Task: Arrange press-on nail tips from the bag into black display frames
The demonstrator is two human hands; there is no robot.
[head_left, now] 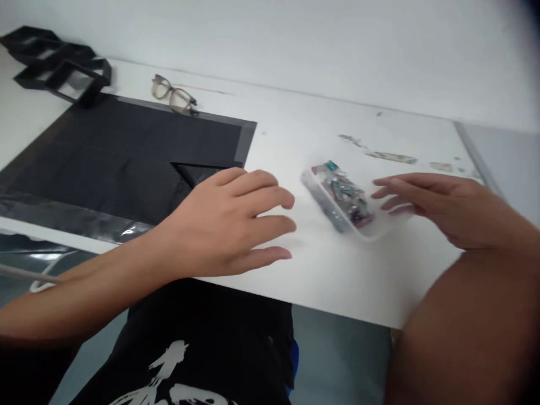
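My left hand (pixel 244 222) hovers over the near edge of the table with its fingers spread and nothing in them. To its right is a clear plastic box (pixel 318 197), slightly blurred and without a lid on top. Inside lie many small shiny pieces (pixel 346 194), some teal and some reddish, too small to name. My right hand (pixel 439 202) is at the box's right end, fingers stretched out and apart; whether the fingertips touch the box I cannot tell. Left of my left hand lies a black mesh sheet (pixel 139 140) with a clear border, its corner partly hidden by that hand.
A pair of glasses (pixel 172 95) rests beyond the sheet. Black open hexagonal frames (pixel 63 64) stand at the far left, by the white wall. Worn marks (pixel 392 157) show on the white table (pixel 337 281) behind the box. A white cable (pixel 42 281) crosses at lower left.
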